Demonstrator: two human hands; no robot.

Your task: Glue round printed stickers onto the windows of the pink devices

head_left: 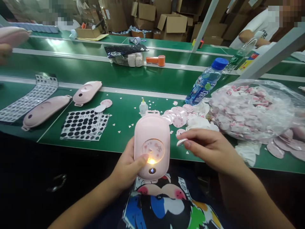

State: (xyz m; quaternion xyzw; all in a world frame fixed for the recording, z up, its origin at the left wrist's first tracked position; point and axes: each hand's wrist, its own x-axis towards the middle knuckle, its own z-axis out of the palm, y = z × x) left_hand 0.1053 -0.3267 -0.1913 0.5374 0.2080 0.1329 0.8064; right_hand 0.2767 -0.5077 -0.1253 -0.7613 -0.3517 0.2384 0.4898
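Note:
My left hand [128,165] grips a pink rounded device [152,143] upright over my lap, thumb pressed on its round front panel where a small light glows. My right hand [209,148] hovers just right of it, fingers pinched on a small round white sticker [182,141]. Loose pink round stickers [178,116] lie on the green table [124,124] just behind the device. A small glue bottle [143,106] stands behind the device's top edge.
Two more pink devices [87,92] [45,110] lie at left beside dotted sheets [84,124]. A clear bag of pink stickers [250,109] and a water bottle [206,81] sit at right. A metal post [271,55] slants at right. Another person's hand [4,51] is far left; cardboard boxes behind.

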